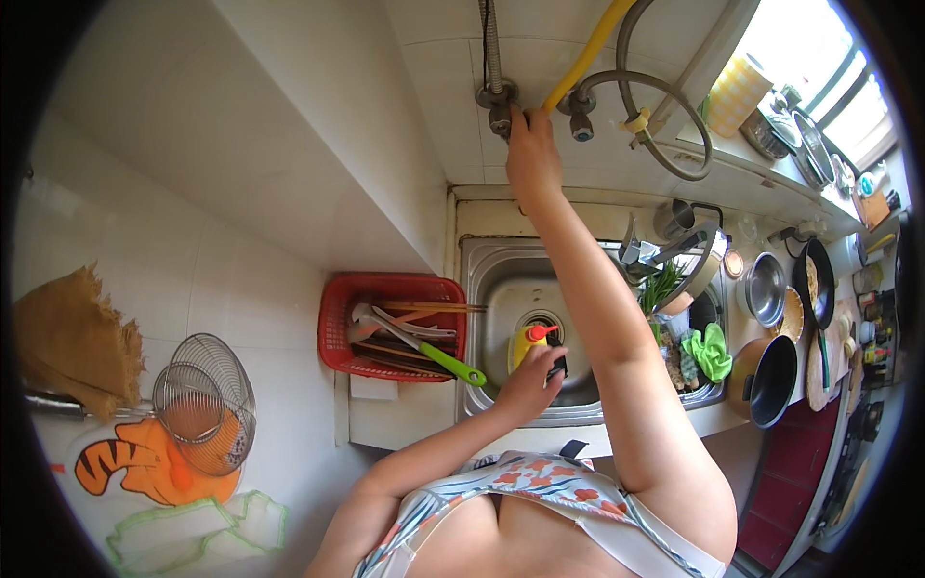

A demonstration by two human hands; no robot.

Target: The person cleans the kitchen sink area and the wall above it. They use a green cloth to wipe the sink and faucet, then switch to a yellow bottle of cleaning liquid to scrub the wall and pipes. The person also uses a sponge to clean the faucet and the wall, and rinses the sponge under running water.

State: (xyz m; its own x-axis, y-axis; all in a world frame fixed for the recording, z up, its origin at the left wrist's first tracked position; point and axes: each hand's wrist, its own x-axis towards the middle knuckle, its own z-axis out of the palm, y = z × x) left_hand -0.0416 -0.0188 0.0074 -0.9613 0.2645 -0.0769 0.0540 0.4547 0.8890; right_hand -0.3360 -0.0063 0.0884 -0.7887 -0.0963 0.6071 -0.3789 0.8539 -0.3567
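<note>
My right hand reaches up to the tiled wall, its fingers at the metal angle valve below a braided hose; how firmly they close on it is hidden. Beside those fingers a yellow hose runs upward. Over the left basin of the steel sink, my left hand is near a yellow bottle with a red spout cap. The hand partly covers the bottle, and whether it grips it cannot be told. A black object lies just beyond the fingers.
Left of the sink stands a red plastic basket with chopsticks and a green-handled utensil. On the right are a faucet, green leafy vegetables, a green cloth, steel bowl and pans. Wire strainers hang at left.
</note>
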